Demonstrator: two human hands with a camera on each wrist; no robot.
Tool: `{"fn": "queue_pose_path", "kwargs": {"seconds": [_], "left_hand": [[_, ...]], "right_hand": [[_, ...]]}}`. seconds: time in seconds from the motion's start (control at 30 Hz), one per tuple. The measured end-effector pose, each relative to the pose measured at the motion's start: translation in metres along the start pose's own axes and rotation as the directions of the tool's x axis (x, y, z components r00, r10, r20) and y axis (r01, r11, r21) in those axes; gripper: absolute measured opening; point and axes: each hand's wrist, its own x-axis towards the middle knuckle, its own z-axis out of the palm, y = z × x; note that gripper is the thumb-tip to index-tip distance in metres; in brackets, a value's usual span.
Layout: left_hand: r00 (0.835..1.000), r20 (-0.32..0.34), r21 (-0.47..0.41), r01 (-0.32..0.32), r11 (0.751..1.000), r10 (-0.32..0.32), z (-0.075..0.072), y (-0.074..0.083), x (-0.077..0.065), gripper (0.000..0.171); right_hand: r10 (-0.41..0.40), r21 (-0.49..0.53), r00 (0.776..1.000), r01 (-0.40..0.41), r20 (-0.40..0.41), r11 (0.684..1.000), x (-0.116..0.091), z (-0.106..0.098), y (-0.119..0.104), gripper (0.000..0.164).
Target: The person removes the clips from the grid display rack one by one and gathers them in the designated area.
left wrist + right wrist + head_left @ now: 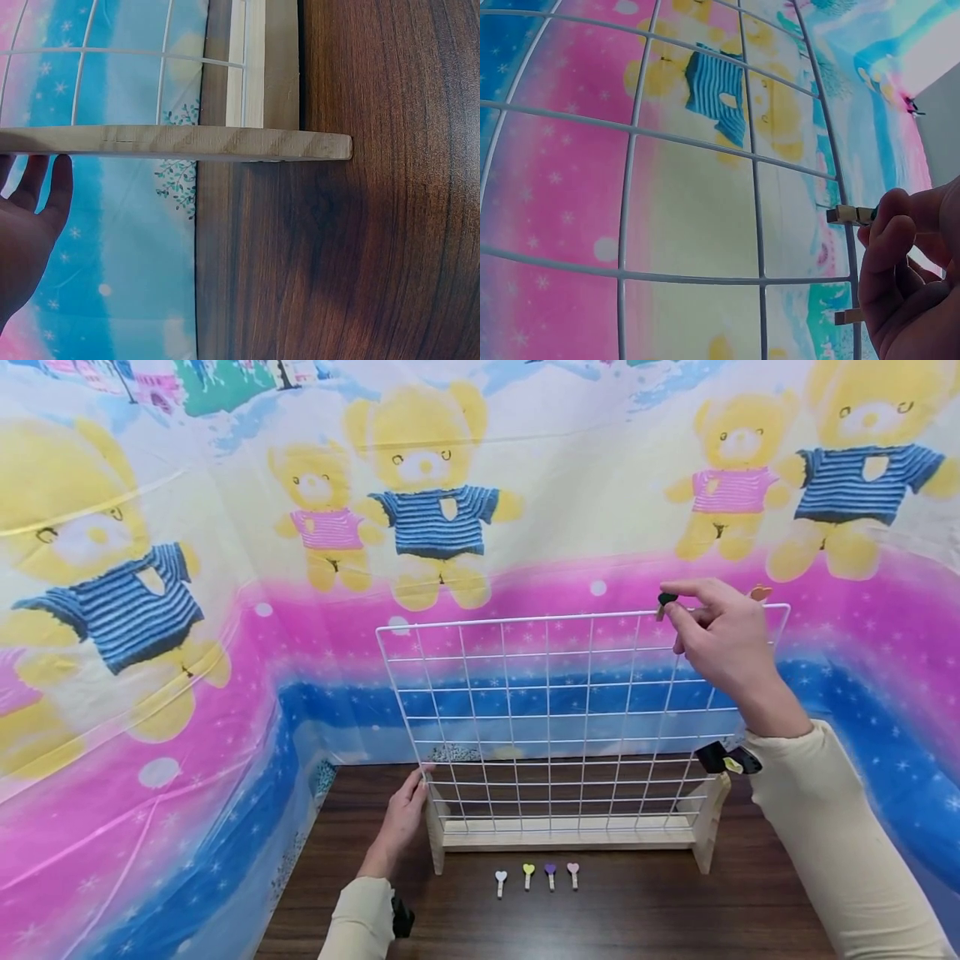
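Note:
My right hand (723,631) pinches a small wooden clothespin with a dark green heart (667,599) between thumb and index finger. The clothespin (846,215) sits across the top wire of a white wire grid (548,693), its wooden end reaching past the wire. Right of that hand, a clothespin with an orange heart (761,593) is on the same top edge. The grid stands in a pale wooden base (562,840). My left hand (402,814) rests against the base's left upright (187,141), fingertips at its outer face; its thumb is hidden.
Several heart clothespins lie in a row before the base: white (501,878), yellow (528,872), purple (551,872) and pink (573,871). All stand on a dark wood-grain table (637,910). A bear-printed cloth (570,493) hangs behind and along the sides.

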Motion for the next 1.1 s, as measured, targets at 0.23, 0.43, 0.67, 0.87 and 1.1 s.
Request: {"fn": "queue_pose_path", "kwargs": {"seconds": [0.23,0.43,0.67,0.87,1.1], "left_hand": [[1.000,-0.012,0.007,-0.024,1.000,0.024,0.0009,-0.0001,-0.0003,0.033],[1.000,-0.014,0.002,-0.026,1.000,0.026,0.0010,-0.0012,-0.0007,0.033],[1.000,-0.016,0.001,-0.015,1.000,0.015,0.0001,0.0007,-0.0004,0.033],[1.000,-0.014,0.011,-0.008,1.000,0.009,0.0004,0.0033,-0.0013,0.033],[1.000,-0.019,0.015,-0.007,1.000,0.007,0.0015,-0.0030,0.0011,0.033]], "right_hand": [[0.000,-0.042,1.000,0.000,0.001,0.999,0.0030,0.0018,-0.0023,0.030],[-0.021,-0.065,1.000,0.021,0.006,0.998,0.0047,0.0040,-0.0029,0.029],[-0.078,-0.085,0.997,0.075,-0.029,0.994,0.0034,0.0051,-0.0014,0.021],[-0.044,-0.025,0.995,0.042,-0.093,0.999,0.0006,0.0056,0.0001,0.019],[0.010,0.079,0.996,-0.003,-0.092,0.997,-0.0047,0.0018,-0.0068,0.020]]}}
